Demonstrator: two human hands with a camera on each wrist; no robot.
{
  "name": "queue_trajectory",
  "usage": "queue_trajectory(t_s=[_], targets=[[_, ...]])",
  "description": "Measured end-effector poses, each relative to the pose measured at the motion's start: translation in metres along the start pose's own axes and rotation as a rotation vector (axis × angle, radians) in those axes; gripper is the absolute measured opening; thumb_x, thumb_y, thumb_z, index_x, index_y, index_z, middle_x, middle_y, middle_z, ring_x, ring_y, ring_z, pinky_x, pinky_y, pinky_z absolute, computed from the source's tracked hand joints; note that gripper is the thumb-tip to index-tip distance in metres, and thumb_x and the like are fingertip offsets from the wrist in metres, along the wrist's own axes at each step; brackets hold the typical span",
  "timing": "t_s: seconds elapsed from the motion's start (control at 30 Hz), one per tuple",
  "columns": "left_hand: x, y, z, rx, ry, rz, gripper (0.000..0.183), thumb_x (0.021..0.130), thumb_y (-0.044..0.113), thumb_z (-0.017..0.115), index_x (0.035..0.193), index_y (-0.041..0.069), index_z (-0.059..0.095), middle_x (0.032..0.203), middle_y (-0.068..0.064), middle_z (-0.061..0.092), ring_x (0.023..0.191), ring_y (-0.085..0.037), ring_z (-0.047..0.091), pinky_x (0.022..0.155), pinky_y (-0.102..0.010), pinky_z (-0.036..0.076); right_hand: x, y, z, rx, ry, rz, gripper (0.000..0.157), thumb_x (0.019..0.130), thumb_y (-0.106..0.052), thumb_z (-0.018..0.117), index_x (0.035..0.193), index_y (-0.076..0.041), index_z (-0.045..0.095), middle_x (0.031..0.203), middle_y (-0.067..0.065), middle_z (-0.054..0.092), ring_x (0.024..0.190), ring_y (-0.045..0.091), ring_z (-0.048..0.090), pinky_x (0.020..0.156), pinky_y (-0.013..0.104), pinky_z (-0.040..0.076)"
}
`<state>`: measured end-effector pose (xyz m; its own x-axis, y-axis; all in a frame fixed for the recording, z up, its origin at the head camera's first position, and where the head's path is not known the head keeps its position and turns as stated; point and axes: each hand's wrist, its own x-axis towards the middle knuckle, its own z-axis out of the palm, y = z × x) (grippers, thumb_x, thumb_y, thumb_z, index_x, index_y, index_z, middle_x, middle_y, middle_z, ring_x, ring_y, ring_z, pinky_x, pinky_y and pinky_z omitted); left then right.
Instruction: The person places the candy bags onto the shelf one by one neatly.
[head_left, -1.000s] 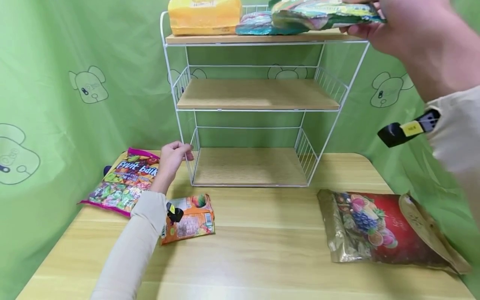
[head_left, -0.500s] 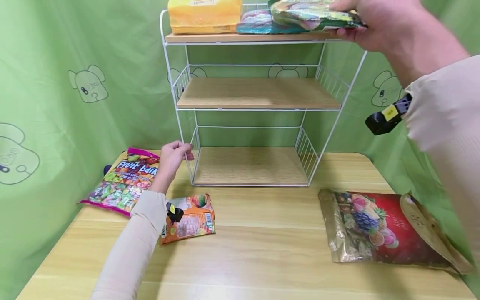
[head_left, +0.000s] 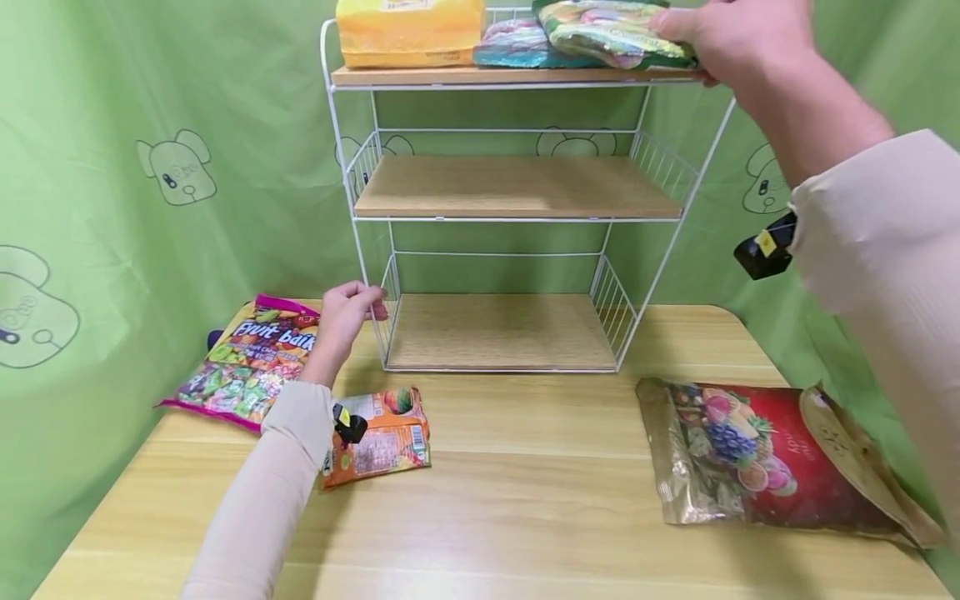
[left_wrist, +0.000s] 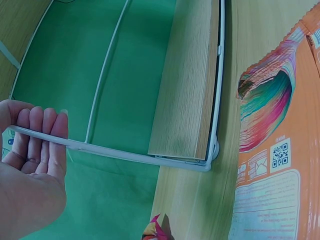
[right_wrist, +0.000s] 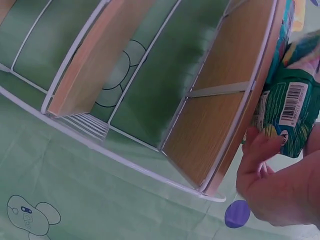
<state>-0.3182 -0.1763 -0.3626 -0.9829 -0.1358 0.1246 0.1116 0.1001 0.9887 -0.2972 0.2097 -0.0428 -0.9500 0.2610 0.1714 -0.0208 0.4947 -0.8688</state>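
My right hand (head_left: 750, 42) grips a green snack bag (head_left: 607, 29) by its right end, at the right of the top shelf (head_left: 517, 77). In the right wrist view, the bag's dark green back with a barcode (right_wrist: 293, 104) shows beside the shelf edge, the thumb and fingers around its end. Low on the left, my left hand (head_left: 347, 318) holds the front post of a white wire rack (head_left: 357, 242). Its fingers curl around that rod (left_wrist: 115, 151) in the left wrist view. A teal bag (head_left: 510, 46) lies partly under the green one, right of a yellow package (head_left: 411, 37).
Bare wooden boards form the middle shelf (head_left: 517, 185) and bottom shelf (head_left: 502, 332). On the table, an orange bag (head_left: 386, 446) lies near my left wrist, a "Fruit" candy bag (head_left: 247, 358) farther left, and a large red-and-gold bag (head_left: 787, 454) at right. Green cloth (head_left: 97, 108) hangs around.
My right hand has moved left with the green bag, which now sits farther in over the top shelf, overlapping the teal bag. The left hand has stayed on the post.
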Motion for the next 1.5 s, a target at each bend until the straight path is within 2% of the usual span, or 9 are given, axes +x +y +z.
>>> queue_trajectory(t_s=[0.17,0.4,0.57,0.67,0.83,1.03,1.13,1.33,1.5], targets=[[0.0,0.0,-0.001,0.002,0.007,0.0,0.015,0.095,0.012,0.063,0.082,0.006,0.06,0.073,0.002,0.068,0.071,-0.011,0.067,0.09,-0.035,0.06,-0.002,0.0,0.002,-0.081,0.07,0.001,0.032,0.083,-0.042,0.082,0.097,-0.026,0.059,0.092,-0.013,0.057,0.053,0.005,0.051,0.045,0.017,0.045],[-0.001,-0.001,0.001,0.004,0.003,0.0,0.013,0.094,0.011,0.063,0.082,0.006,0.06,0.07,0.007,0.067,0.071,-0.011,0.066,0.09,-0.034,0.06,-0.002,0.009,0.0,-0.073,0.028,0.006,0.025,0.087,-0.046,0.076,0.086,-0.024,0.065,0.103,-0.01,0.055,0.057,0.004,0.06,0.051,0.016,0.049],[0.0,-0.002,0.002,0.001,-0.006,-0.001,0.014,0.095,0.011,0.063,0.083,0.006,0.06,0.07,0.006,0.067,0.07,-0.011,0.067,0.094,-0.038,0.059,-0.005,0.014,0.0,-0.057,0.021,-0.047,0.023,0.097,-0.047,0.062,0.1,-0.025,0.066,0.108,-0.013,0.05,0.071,0.004,0.06,0.054,0.015,0.05],[0.0,-0.002,0.002,0.002,-0.009,-0.005,0.015,0.095,0.012,0.063,0.082,0.005,0.059,0.07,0.006,0.067,0.07,-0.011,0.067,0.096,-0.039,0.058,-0.011,0.017,0.001,-0.148,0.036,-0.086,0.039,0.101,-0.053,0.05,0.123,-0.024,0.066,0.103,-0.014,0.05,0.078,0.005,0.052,0.053,0.016,0.046],[0.0,0.0,0.002,0.004,-0.003,0.004,0.016,0.095,0.012,0.063,0.081,0.006,0.059,0.069,0.005,0.067,0.069,-0.012,0.067,0.093,-0.037,0.058,-0.023,0.022,0.005,-0.252,0.076,-0.178,0.035,0.105,-0.056,0.035,0.108,-0.032,0.06,0.093,-0.016,0.052,0.076,0.007,0.045,0.052,0.018,0.041],[-0.002,0.0,0.001,-0.005,-0.002,0.004,0.016,0.095,0.011,0.063,0.08,0.006,0.06,0.071,0.002,0.068,0.069,-0.012,0.067,0.094,-0.039,0.058,-0.035,0.03,0.016,-0.27,0.16,-0.296,0.051,0.107,-0.052,0.028,0.143,-0.023,0.049,0.124,-0.003,0.064,0.099,0.008,0.055,0.09,0.024,0.05],[-0.002,0.0,0.001,-0.001,-0.003,-0.002,0.016,0.095,0.011,0.063,0.08,0.007,0.06,0.072,0.002,0.068,0.069,-0.012,0.067,0.095,-0.04,0.058,-0.04,0.037,0.023,-0.275,0.238,-0.407,0.051,0.108,-0.047,0.03,0.146,-0.019,0.048,0.144,0.008,0.058,0.111,0.006,0.054,0.11,0.029,0.042],[-0.002,-0.001,0.002,-0.008,0.0,0.001,0.016,0.095,0.011,0.063,0.08,0.006,0.059,0.071,0.003,0.068,0.07,-0.012,0.067,0.093,-0.04,0.059,-0.057,0.049,0.035,-0.282,0.36,-0.634,0.047,0.107,-0.038,0.04,0.142,-0.011,0.054,0.136,0.017,0.062,0.112,0.013,0.049,0.111,0.032,0.033],[-0.001,-0.001,0.002,-0.005,0.0,0.003,0.015,0.095,0.011,0.063,0.081,0.005,0.059,0.069,0.007,0.067,0.071,-0.011,0.067,0.088,-0.032,0.06,-0.07,0.051,0.042,-0.336,0.33,-0.658,0.044,0.103,-0.026,0.047,0.145,-0.012,0.051,0.143,0.015,0.058,0.128,0.032,0.049,0.116,0.039,0.033]])
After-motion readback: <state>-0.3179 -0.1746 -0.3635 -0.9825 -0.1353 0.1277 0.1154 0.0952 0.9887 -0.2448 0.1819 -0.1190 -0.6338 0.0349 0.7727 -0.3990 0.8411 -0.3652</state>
